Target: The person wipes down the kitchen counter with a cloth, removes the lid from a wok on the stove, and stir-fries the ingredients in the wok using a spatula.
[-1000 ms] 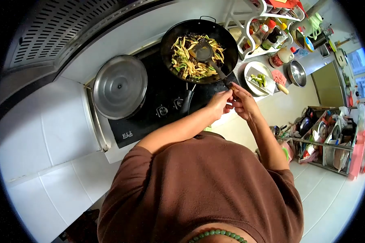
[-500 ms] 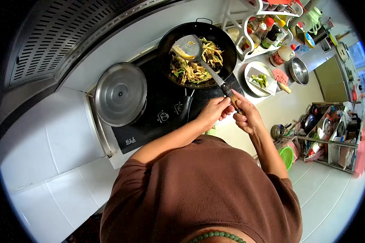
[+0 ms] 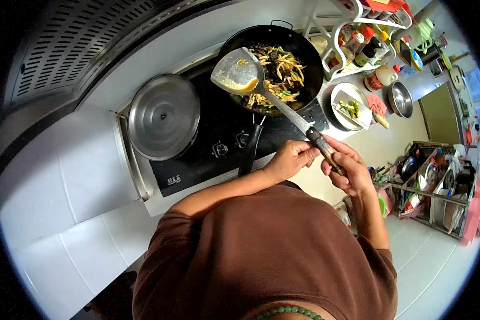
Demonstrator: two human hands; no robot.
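My right hand is closed around the dark wooden handle of a metal wok spatula. Its broad blade, with some yellowish liquid on it, is held over the left side of a black wok. Inside the wok lie yellow strips, dark pieces and bits of green, a stir-fried food. My left hand is beside the spatula handle, thumb and fingers pressed together. Whether it touches the handle or pinches something small, I cannot tell.
A round metal lid covers the left side of the black stove. On the right are a plate with a cleaver and cut greens, a steel bowl, a bottle rack and a dish rack.
The spatula has risen and come closer to the camera, its blade shifting left relative to the wok. My right hand has moved right and slightly down with it. The view has shifted slightly.
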